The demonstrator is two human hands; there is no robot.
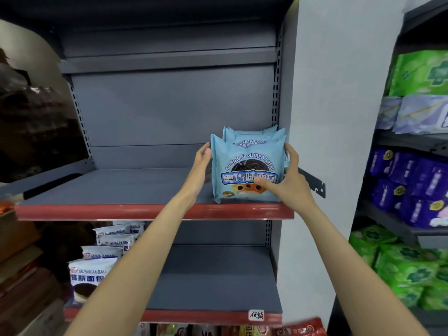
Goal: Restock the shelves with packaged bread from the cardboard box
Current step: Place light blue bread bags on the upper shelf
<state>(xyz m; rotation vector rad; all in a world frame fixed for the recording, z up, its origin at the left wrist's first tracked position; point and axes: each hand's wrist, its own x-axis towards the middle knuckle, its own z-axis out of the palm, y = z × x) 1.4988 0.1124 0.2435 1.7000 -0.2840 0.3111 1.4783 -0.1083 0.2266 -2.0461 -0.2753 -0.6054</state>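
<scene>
1. Restocking in progress: I steady a row of light-blue bread packs (247, 170) standing upright at the right end of the middle shelf (155, 212), against the side wall. By my reading this is the placing step, squaring the front pack with the ones behind it.
2. My left hand (202, 163) lies flat against the front pack's left edge, fingers straight and together, pressing rather than gripping.
3. My right hand (289, 178) wraps the pack's right edge, fingers curled behind it and thumb across the printed front.
4. Both forearms reach up and forward, converging on the pack.
5. Next, I judge, comes letting go gently so the soft packs do not topple, then going back for more; the cardboard box is out of view.
6. White bread packs (97, 267) fill the lower shelf's left side.
</scene>
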